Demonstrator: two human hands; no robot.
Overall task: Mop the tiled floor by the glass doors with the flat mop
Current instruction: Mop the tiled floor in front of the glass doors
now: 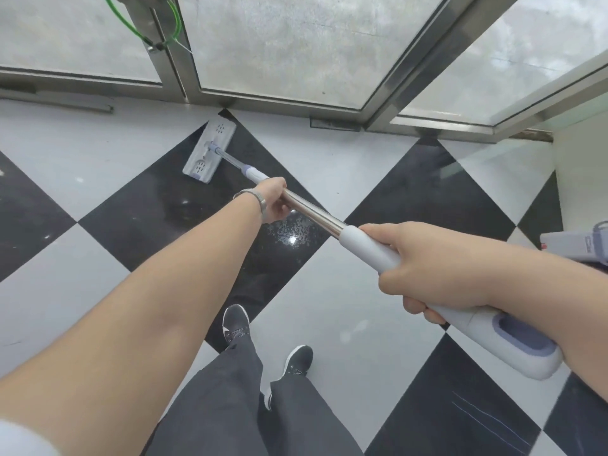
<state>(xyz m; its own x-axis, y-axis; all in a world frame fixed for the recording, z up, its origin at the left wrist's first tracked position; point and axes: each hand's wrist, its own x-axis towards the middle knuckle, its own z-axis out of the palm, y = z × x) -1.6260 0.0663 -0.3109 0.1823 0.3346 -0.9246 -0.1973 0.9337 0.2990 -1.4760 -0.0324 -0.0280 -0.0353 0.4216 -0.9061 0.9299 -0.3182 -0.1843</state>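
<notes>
Gripping one flat mop (210,149), two hands: left hand (273,200), right hand (424,268).

both arms out, l hand (274,200), r hand (424,269), fingers curled tight

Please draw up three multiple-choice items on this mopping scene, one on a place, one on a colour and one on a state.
1. Where does the mop head lie?
A. On a black tile near the glass doors
B. Propped against the wall
C. Beside the shoes

2. What colour is the cable looped at the door frame?
A. Red
B. Green
C. Blue

3. How is the mop handle held?
A. By the left hand alone
B. By neither hand
C. By both hands

Answers:
1 A: the flat head rests on the black tile just before the door frame.
2 B: the cable at top left is green.
3 C: the left hand grips the metal shaft and the right hand grips the white upper grip.
</notes>
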